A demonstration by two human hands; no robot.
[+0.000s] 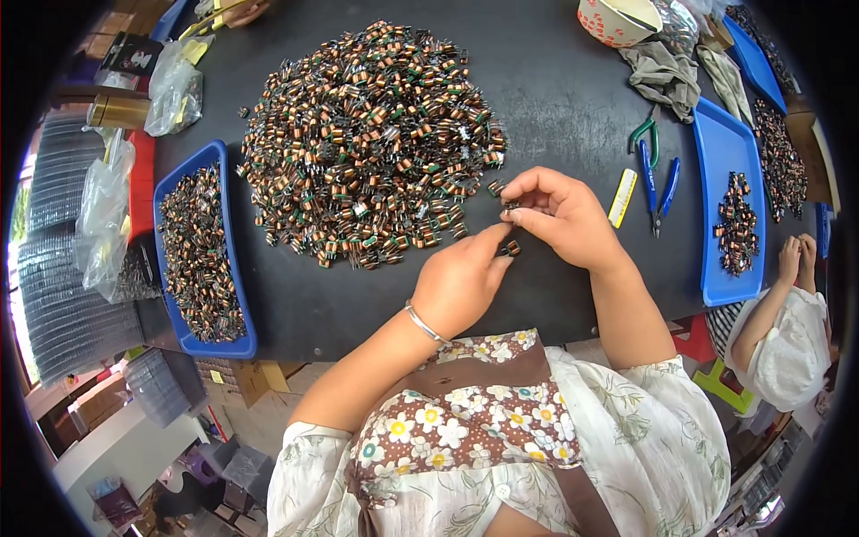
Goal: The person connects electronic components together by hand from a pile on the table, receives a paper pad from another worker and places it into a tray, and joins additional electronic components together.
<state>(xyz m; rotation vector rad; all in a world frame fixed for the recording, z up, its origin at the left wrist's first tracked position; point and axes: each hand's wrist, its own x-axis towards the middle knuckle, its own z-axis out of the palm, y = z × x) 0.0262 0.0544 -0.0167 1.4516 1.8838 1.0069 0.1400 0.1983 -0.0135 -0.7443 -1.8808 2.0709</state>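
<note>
Small copper-wound coils with dark cores and thin wire legs form a big heap (367,134) in front of me. My right hand (568,219) pinches one small coil (511,206) between thumb and fingertips, mostly covered by them. Close against it, my left hand (461,282) has its fingers curled in, the index tip touching the right thumb. Another coil (510,248) shows right at the left thumb and index tips; whether they grip it is not clear. One loose coil (496,188) lies on the dark table just beyond my right fingertips.
Blue trays of coils stand at the left (250,331) and right (716,215). Green-handled pliers (654,143), blue-handled cutters (669,188) and a yellow-white strip (623,199) lie right of my hands. Grey cloths (662,76) and a patterned bowl (608,27) are farther back. Another person's hands (792,258) are at far right.
</note>
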